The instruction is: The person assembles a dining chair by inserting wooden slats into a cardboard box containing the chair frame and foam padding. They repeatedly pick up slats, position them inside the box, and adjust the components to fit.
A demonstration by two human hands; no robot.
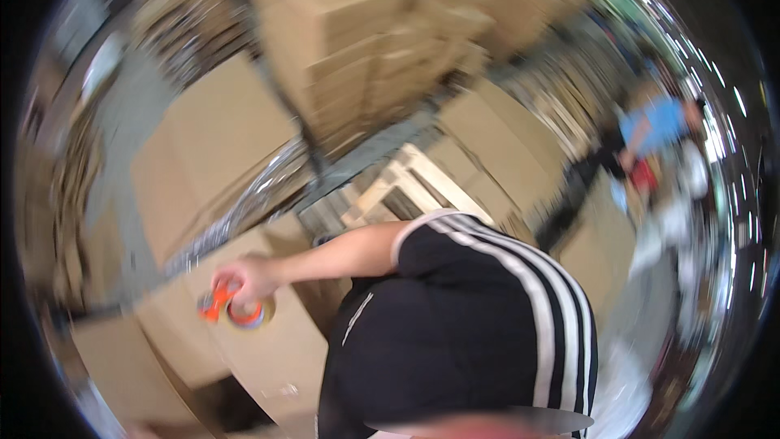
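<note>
One hand [250, 275] closed on orange tape dispenser [231, 306]

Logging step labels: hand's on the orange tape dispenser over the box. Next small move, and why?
Probably draw the tape dispenser along the top of the cardboard box. The visible hand grips it right on the box's surface. The frame is motion-blurred, so whether tape is already stuck down cannot be told.

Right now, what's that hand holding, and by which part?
The hand grips an orange tape dispenser at its top, over a cardboard box. Blur hides the exact fingers.
</note>
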